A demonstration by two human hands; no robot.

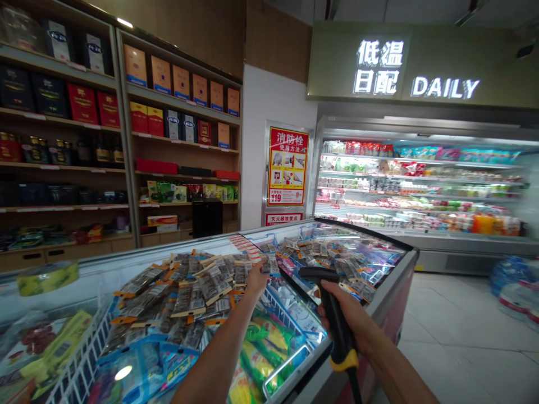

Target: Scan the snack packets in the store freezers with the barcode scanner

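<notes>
Chest freezer: glass-topped, stretching across the foreground; yellow-green bags show through the glass below the hands.
Wall shelving: at the left rear, stocked with boxed goods and bottles.
Chilled display case: lit, at the right rear, beneath a glowing "DAILY" sign.
Packet heap: small packets with orange or blue edges, piled loosely on the freezer's glass; a second cluster lies to the right, past the dark divider.
Fire hydrant poster: red, on the wall between shelving and chilled case.
Barcode scanner: black and yellow, head up, cable hanging down, over the freezer's near edge.
Right hand: wrapped around the scanner's handle.
Left hand: fingers pinching one packet at the heap's right edge.
Pinched packet: at the left fingertips, near the divider.
</notes>
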